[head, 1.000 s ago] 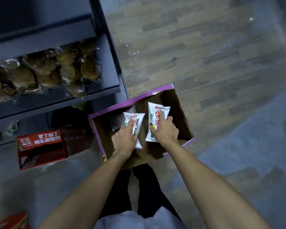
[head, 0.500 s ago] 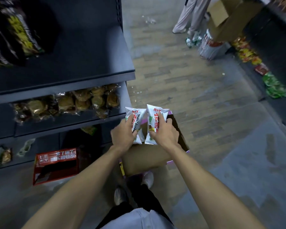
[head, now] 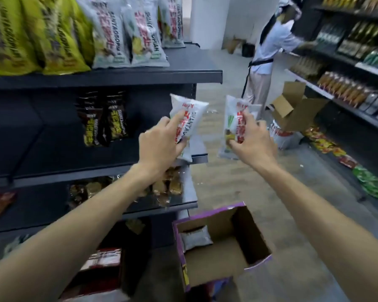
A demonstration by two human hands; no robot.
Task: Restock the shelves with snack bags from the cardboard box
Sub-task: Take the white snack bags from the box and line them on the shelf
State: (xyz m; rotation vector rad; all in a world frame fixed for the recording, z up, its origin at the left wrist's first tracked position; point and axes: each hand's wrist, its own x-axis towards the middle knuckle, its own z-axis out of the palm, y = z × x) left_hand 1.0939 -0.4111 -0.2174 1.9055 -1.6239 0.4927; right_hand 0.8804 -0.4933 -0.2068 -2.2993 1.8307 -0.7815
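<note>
Hands are both raised in front of the dark shelving, each gripping one white snack bag. The left hand (head: 159, 147) pinches its white bag (head: 187, 125) between thumb and fingers, the bag upright and slightly tilted, its lower end overlapping the end of the middle shelf (head: 196, 154). The right hand (head: 252, 144) clasps a second white bag (head: 234, 127) with red lettering, held upright just beside the first, the two bags apart.

Below and between the forearms sits the purple-edged cardboard box (head: 255, 243), open on the floor, with one pale snack bag (head: 195, 238) left lying in its near-left corner.

Above the left hand, the top shelf (head: 118, 76) carries a row of white snack bags (head: 129, 33) of the same look, with yellow bags (head: 31, 35) further left. At the level of the left hand and to its left stand black-and-yellow bags (head: 105, 120). Under the left forearm lie clear packs of brown pastries (head: 168, 186).

Beyond the right hand, another person (head: 268, 51) in a light top reaches to a far shelf, near an open brown carton (head: 292, 107).
</note>
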